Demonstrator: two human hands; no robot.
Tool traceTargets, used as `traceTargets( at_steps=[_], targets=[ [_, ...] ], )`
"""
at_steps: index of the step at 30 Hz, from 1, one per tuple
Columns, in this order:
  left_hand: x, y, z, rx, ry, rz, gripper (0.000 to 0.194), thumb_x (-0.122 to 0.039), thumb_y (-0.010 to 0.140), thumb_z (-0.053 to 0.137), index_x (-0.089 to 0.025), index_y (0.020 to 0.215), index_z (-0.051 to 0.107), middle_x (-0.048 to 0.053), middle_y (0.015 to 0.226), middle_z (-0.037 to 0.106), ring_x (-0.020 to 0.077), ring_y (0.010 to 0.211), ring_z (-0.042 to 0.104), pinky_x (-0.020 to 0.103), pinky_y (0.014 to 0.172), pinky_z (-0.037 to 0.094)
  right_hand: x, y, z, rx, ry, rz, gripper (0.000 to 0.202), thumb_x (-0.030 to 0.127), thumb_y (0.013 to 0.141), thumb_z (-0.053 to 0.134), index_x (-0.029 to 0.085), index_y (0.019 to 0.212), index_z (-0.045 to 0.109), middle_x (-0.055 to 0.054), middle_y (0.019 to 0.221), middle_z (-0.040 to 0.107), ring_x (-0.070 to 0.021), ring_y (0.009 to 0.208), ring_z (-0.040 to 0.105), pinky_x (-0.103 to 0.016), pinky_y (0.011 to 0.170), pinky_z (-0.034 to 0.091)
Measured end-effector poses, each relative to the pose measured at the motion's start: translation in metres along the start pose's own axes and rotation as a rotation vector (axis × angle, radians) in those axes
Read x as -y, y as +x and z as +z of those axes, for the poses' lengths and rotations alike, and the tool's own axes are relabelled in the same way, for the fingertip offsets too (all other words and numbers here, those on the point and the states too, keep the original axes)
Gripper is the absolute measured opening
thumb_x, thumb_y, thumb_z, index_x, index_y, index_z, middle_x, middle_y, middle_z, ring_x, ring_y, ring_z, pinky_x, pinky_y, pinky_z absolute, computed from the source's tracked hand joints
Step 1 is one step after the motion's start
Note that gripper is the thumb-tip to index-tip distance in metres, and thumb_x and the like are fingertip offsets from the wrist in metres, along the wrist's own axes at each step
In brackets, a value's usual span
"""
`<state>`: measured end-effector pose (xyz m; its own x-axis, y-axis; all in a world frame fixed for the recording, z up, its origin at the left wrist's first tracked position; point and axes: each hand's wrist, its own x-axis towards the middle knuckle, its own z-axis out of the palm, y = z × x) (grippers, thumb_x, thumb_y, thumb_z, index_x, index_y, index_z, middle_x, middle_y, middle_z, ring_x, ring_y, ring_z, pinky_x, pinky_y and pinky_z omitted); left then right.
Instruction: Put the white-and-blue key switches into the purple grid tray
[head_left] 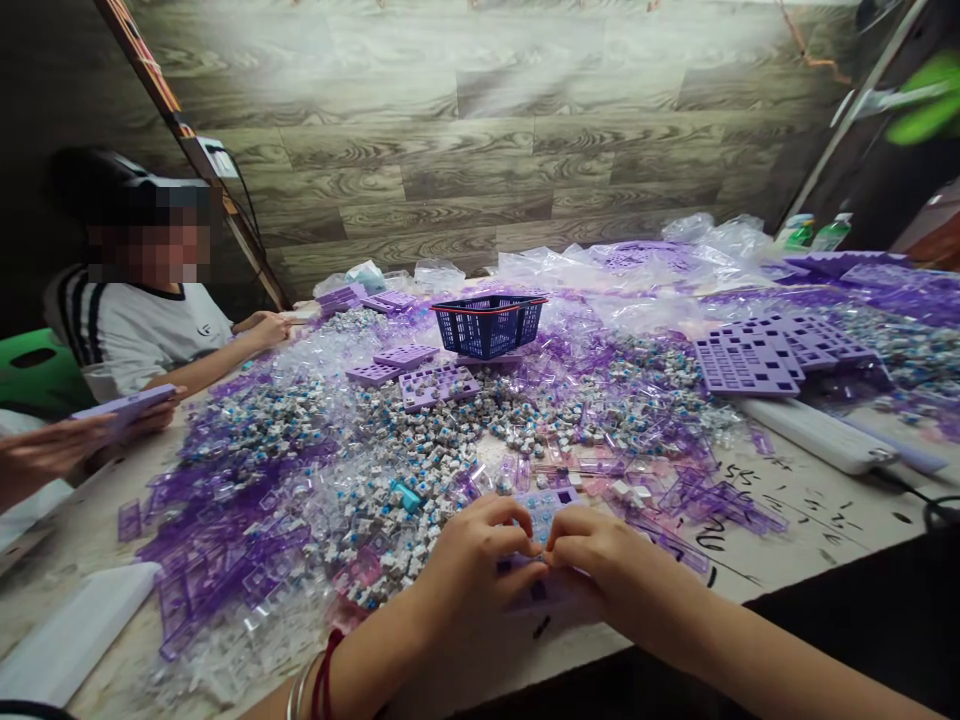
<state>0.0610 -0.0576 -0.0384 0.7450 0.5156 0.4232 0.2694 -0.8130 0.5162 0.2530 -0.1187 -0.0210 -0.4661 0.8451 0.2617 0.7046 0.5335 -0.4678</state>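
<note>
Currently left hand (491, 540) and right hand (600, 560) half-curled, fingertips nearly meeting over purple plate (564, 495); whether either pinches anything, cannot tell. Plate at near edge of table (795, 545), beside heaped white-and-blue parts (442, 440).

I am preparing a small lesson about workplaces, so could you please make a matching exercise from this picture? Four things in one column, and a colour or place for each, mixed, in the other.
1. Bottles
2. Basket
3. Nearest purple plate
4. Bracelets

a. at the left hand and right hand
b. around the left wrist
c. green, at the back right
d. dark blue

Pairs: 1-c; 2-d; 3-a; 4-b
</note>
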Motion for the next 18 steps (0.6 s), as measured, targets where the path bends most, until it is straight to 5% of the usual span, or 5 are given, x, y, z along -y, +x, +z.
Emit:
traceTargets(
  at_steps=[18],
  targets=[
    [0.008,0.005,-0.001,0.068,0.011,0.151,0.026,-0.033,0.095,0.05,-0.018,0.08,0.066,0.001,0.109,0.063,0.0165,0.084,0.049,0.029,0.072,0.04,0.011,0.016,-0.01,0.126,0.069,-0.022,0.023,0.007,0.086,0.052,0.016,0.081,0.072,-0.009,0.094,0.068,-0.0171,0.082,0.063,-0.026,0.076,0.048]
  ],
)
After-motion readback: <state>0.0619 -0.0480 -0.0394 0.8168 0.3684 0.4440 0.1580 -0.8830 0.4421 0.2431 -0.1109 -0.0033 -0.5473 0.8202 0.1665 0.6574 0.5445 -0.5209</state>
